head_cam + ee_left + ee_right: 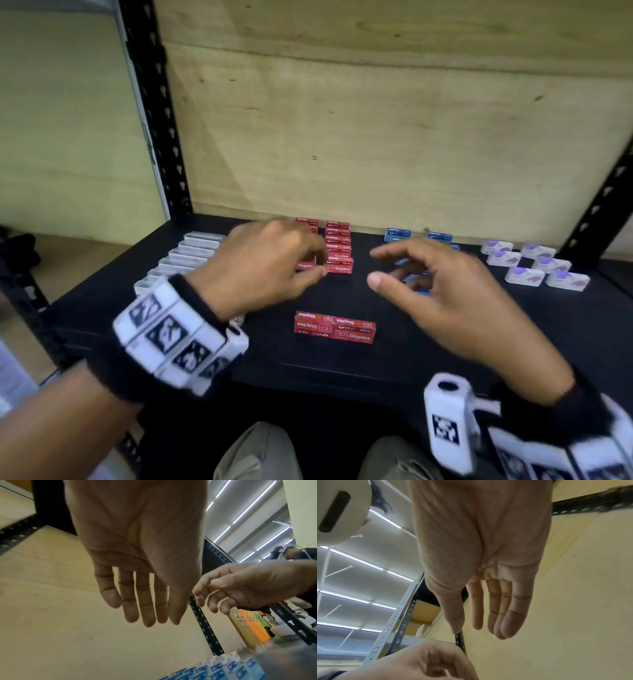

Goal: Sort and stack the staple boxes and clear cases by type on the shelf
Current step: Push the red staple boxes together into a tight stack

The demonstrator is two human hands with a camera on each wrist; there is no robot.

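Two red staple boxes (334, 327) lie side by side near the front edge of the black shelf (513, 335). Behind them stand two rows of red staple boxes (339, 245). My left hand (318, 263) hovers over the left red row, fingers relaxed and holding nothing; its palm (145, 615) shows bare in the left wrist view. My right hand (380, 269) hangs open above the blue staple boxes (397, 234), partly hiding them; its fingers (510, 626) are straight and hold nothing. Clear cases (191, 255) form a row at the left.
White and purple boxes (534, 265) sit in two rows at the right. A plywood back wall (376, 137) closes the shelf, with black perforated posts (154, 102) at both sides. Bare shelf surface lies between the hands and around the front boxes.
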